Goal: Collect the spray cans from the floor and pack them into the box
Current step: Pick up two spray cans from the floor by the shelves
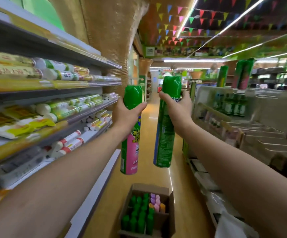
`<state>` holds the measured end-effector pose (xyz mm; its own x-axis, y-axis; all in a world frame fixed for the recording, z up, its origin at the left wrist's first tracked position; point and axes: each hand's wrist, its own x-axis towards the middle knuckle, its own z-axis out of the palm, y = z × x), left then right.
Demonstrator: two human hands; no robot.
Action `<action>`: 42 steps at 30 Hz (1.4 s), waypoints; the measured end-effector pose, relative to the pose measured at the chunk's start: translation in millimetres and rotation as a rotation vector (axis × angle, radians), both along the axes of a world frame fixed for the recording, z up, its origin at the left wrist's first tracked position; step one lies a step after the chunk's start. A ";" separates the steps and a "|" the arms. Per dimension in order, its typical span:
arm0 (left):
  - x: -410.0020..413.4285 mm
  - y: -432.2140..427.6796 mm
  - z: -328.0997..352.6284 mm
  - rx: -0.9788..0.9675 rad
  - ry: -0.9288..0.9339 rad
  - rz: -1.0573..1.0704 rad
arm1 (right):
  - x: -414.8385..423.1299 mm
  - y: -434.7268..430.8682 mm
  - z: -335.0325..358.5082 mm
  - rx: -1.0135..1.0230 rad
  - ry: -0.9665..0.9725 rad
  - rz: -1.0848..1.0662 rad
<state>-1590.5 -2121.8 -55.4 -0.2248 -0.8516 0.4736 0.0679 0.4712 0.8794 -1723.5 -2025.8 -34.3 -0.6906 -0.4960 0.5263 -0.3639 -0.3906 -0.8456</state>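
Pink-and-green spray can (130, 134): hangs upright, cap up, long axis near vertical. The left hand (128, 112) wraps its fingers round the upper body just under the cap.

All-green spray can (165, 127): also upright, tilted slightly. The right hand (177, 107) grips it near the top in the same way. Both hands are full and neither has a free finger. The two cans are side by side but apart.

Box (172, 210): open, on the floor (108, 203), well below both cans and closer to the person's body than the hands. It sits roughly under the gap between the cans.

Contents: green-capped cans (137, 215) stand in rows on the left and middle, and pastel-capped cans (156, 201) stand at the far right. The near-right part looks unfilled.

Judgement: the coming move is a straight descent, drawing back toward the body, with the cans kept vertical so they enter base first. The right hand's can appears better placed for the open near-right space. The left hand's can would have to cross over.

Surroundings: stocked shelves (53, 117) line the left side. Racks (232, 107) with more green cans are on the right.
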 end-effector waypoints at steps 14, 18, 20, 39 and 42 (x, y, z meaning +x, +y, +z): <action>-101.2 -193.8 -68.8 0.062 -0.099 0.036 | -95.1 -196.8 -85.8 0.195 0.065 0.077; -128.9 -257.6 -88.7 0.097 -0.143 0.001 | -121.4 -248.2 -105.5 0.261 0.057 0.040; -141.4 -284.3 -101.7 0.103 -0.189 -0.017 | -134.7 -271.1 -118.7 0.303 0.073 0.009; -314.1 -466.6 -320.5 0.229 -0.710 -0.092 | -314.0 -433.4 -358.3 0.829 -0.098 0.025; -331.1 -486.1 -360.9 0.325 -0.724 -0.094 | -335.3 -442.3 -401.9 0.955 -0.119 0.049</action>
